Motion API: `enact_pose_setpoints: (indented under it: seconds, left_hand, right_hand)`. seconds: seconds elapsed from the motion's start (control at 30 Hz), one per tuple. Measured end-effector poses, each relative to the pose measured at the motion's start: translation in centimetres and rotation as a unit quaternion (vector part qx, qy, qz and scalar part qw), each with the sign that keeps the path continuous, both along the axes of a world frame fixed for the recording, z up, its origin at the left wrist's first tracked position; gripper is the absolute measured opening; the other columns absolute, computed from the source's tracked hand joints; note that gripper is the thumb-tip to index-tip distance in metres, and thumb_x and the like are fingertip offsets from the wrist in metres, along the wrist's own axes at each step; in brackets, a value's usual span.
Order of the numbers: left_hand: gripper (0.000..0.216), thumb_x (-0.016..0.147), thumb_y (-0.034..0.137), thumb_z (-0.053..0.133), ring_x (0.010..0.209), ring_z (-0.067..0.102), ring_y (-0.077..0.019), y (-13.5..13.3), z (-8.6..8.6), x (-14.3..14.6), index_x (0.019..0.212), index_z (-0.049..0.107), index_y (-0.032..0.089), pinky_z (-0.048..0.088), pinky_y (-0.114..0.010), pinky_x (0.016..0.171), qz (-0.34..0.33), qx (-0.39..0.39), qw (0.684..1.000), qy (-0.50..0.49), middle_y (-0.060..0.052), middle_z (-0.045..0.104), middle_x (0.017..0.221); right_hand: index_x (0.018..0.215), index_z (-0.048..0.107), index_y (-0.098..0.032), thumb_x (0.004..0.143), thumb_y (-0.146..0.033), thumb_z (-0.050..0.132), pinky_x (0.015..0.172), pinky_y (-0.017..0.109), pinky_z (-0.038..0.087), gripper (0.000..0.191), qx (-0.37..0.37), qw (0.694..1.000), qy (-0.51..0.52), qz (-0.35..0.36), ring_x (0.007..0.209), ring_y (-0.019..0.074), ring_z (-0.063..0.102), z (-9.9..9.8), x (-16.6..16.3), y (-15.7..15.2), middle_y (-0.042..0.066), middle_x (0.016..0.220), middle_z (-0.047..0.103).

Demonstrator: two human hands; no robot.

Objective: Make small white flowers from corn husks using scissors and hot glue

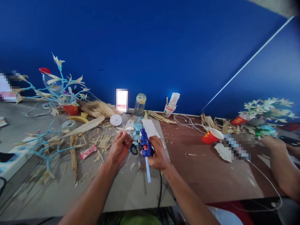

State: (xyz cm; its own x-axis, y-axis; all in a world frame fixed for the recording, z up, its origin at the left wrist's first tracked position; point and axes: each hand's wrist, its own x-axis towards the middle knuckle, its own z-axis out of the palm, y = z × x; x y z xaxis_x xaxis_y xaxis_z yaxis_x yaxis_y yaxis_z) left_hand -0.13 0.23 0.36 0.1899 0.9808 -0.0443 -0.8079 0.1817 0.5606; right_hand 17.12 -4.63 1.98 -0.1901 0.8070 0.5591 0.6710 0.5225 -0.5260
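My right hand is wrapped round a blue glue gun with a glue stick sticking out of its back toward me and a black cord running down off the table. The nozzle points away, toward my left hand. That hand's fingers are curled and pinched on a small pale husk piece. Both hands hover over the grey table, just before some light blue scraps and black scissors.
Dried husk strips and blue branches litter the left. A flower arrangement in a red pot, a white tape roll, a jar and cups stand at the back. A tipped red cup and another person's arm are on the right.
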Motion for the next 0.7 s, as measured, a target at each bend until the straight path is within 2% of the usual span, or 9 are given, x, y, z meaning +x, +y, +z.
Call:
enact_pose_setpoints:
  seconds: [0.17, 0.3, 0.4, 0.7]
  left_hand:
    - [0.023, 0.074, 0.021, 0.069, 0.046, 0.037, -0.0054, -0.1, 0.1, 0.1, 0.065, 0.048, 0.017, 0.047, -0.025, 0.067, 0.006, 0.010, 1.000, 0.018, 0.008, 0.038, 0.050]
    - [0.024, 0.072, 0.021, 0.070, 0.048, 0.039, -0.0057, -0.3, 0.4, 0.3, 0.063, 0.048, 0.017, 0.047, -0.024, 0.066, 0.008, 0.017, 1.000, 0.018, 0.007, 0.039, 0.050]
    - [0.025, 0.069, 0.022, 0.073, 0.050, 0.043, -0.0063, -0.4, 0.5, 0.5, 0.061, 0.050, 0.017, 0.047, -0.025, 0.067, 0.016, 0.024, 0.999, 0.030, 0.006, 0.043, 0.051]
    - [0.019, 0.063, 0.022, 0.076, 0.051, 0.048, -0.0070, -0.4, 0.7, 0.7, 0.063, 0.058, 0.016, 0.048, -0.029, 0.071, 0.041, 0.029, 0.998, 0.032, 0.005, 0.051, 0.053]
  right_hand:
    - [0.090, 0.057, -0.017, 0.067, -0.024, 0.061, 0.080, 0.036, 0.034, 0.025, -0.011, 0.985, -0.144, -0.096, 0.090, 0.0234, 0.050, -0.4, 1.3, 0.6, 0.009, 0.094, 0.055]
    - [0.096, 0.058, -0.017, 0.067, -0.024, 0.062, 0.081, 0.036, 0.032, 0.030, -0.040, 0.964, -0.217, -0.146, 0.093, 0.0247, 0.049, -1.0, 3.0, 0.9, 0.009, 0.098, 0.054]
    - [0.094, 0.059, -0.016, 0.069, -0.027, 0.061, 0.079, 0.035, 0.032, 0.028, -0.066, 0.956, -0.234, -0.164, 0.091, 0.0239, 0.049, -1.5, 4.0, 1.2, 0.009, 0.097, 0.053]
    - [0.088, 0.062, -0.018, 0.068, -0.037, 0.066, 0.079, 0.035, 0.031, 0.028, -0.139, 0.960, -0.193, -0.149, 0.087, 0.0214, 0.051, -3.6, 4.7, 2.5, 0.005, 0.091, 0.055]
